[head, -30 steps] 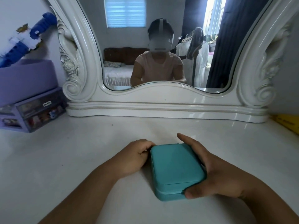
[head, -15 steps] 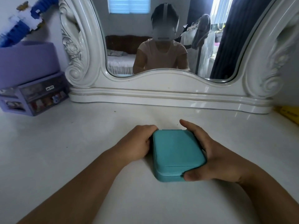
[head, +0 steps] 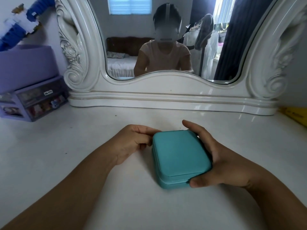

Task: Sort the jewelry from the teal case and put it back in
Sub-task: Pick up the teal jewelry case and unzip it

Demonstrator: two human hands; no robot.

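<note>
Matt teal case (head: 180, 156), perhaps faux leather, glossy white tabletop (head: 69, 146)

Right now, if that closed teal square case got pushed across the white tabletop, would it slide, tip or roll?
The teal square case lies low and flat, so it probably slides without tipping. Rounded corners aside, nothing suggests rolling. The glossy tabletop likely offers little grip.

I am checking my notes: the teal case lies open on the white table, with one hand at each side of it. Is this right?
Not quite. The head view shows the teal case closed, its lid down. The rest holds: it lies on the white table, with the left hand at one side and the right hand at the other.
</note>
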